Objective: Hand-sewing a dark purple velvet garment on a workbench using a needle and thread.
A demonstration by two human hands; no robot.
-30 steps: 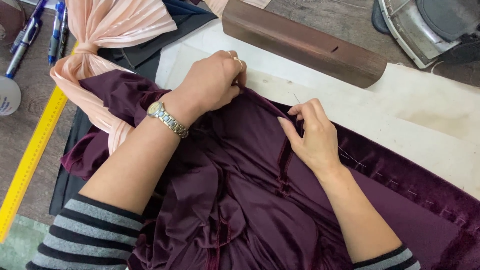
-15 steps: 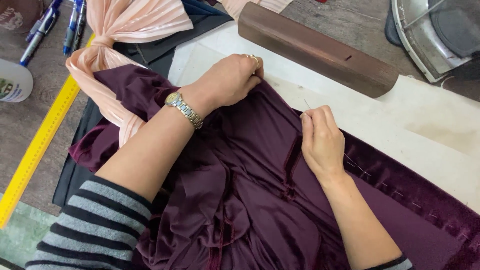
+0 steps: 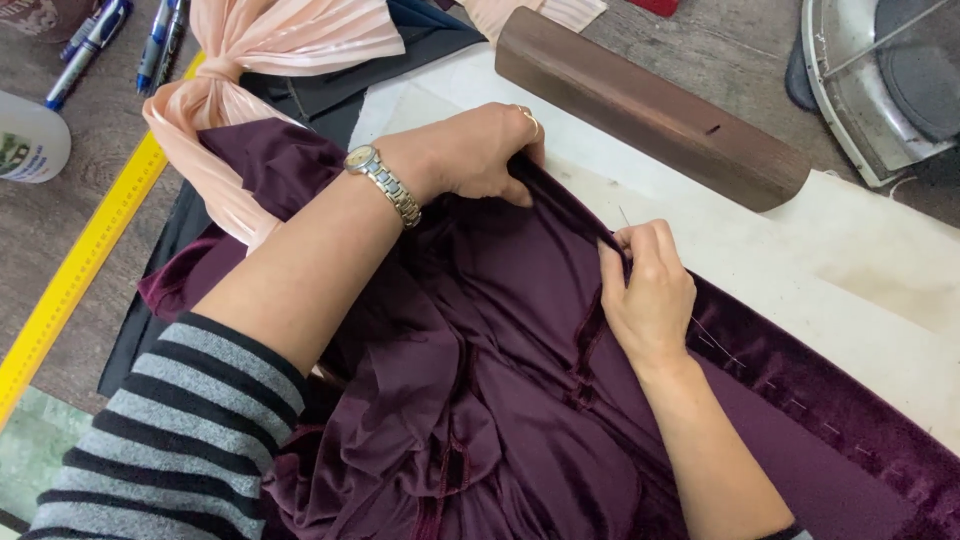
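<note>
A length of dark plum velvet fabric (image 3: 520, 400) is seen spread over a pale padded board (image 3: 860, 250) on a wooden tabletop (image 3: 100, 160), its folded edge stretched taut between 2 hands so that the hem can be stitched. The left hand (image 3: 475, 150), a metal wristwatch (image 3: 385, 185) worn on its wrist, is closed on the cloth's upper fold, apparently to anchor it and keep the seam line straight. The right hand (image 3: 645, 290) is pinched shut on the same edge farther along, with a thin needle (image 3: 624, 216) held at the fingertips; pale basting stitches (image 3: 790, 395) can be made out running along the finished border beyond it. A long brown wooden block (image 3: 650, 105) is laid across the board's far end, seemingly as a pressing aid kept within reach. A pleated peach fabric (image 3: 250, 60) is knotted beside the velvet, and a yellow ruler (image 3: 80, 270), several blue pens (image 3: 120, 30) and a white container (image 3: 30, 140) are set at the left edge.
</note>
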